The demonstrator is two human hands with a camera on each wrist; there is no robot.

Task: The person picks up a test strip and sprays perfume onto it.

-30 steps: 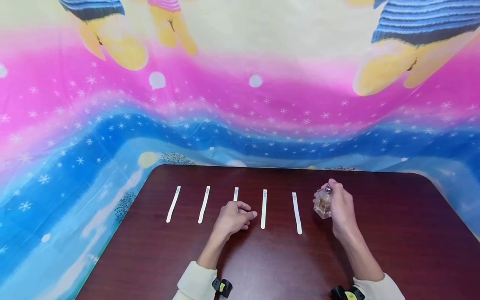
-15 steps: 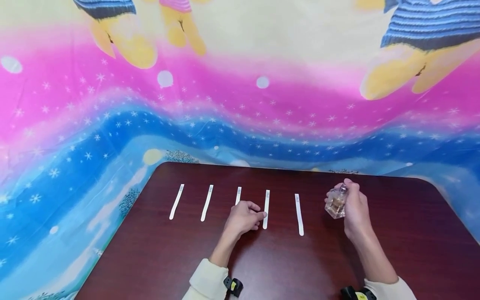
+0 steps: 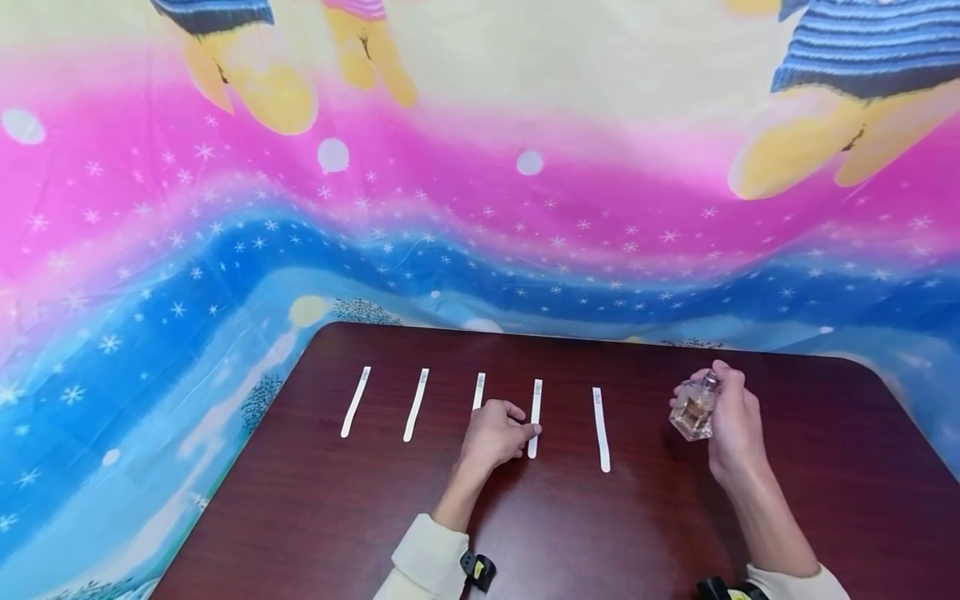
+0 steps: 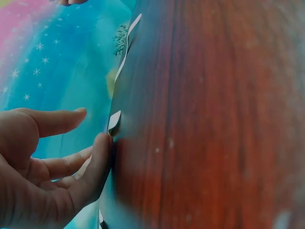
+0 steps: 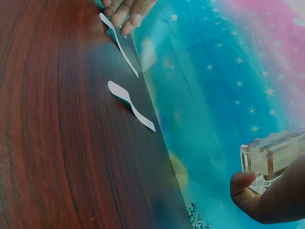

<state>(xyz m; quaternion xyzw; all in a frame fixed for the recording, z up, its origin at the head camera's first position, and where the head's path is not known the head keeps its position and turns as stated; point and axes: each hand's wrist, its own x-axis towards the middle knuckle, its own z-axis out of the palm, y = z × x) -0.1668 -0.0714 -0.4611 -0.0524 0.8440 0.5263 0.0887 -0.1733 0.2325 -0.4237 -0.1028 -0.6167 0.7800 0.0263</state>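
Note:
Five white paper strips lie in a row on the dark wooden table (image 3: 570, 533). My left hand (image 3: 517, 432) rests with its fingertips on the near end of the fourth strip (image 3: 536, 404), fingers fairly straight and thumb apart. The left wrist view shows a fingertip of that hand (image 4: 71, 171) beside a strip's end (image 4: 114, 122). My right hand (image 3: 733, 425) grips a small clear glass bottle (image 3: 693, 411) of amber liquid, held tilted above the table right of the fifth strip (image 3: 601, 429). In the right wrist view the bottle (image 5: 271, 160) sits between thumb and fingers.
Three more strips lie to the left (image 3: 356, 402), (image 3: 416, 405), (image 3: 478, 390), the third partly behind my left hand. A bright pink and blue printed cloth (image 3: 225, 250) hangs behind and left of the table. The table's near half is bare wood.
My left hand has slid right from the third strip until its fingertips reached the fourth strip. The right hand with the bottle has drifted slightly right.

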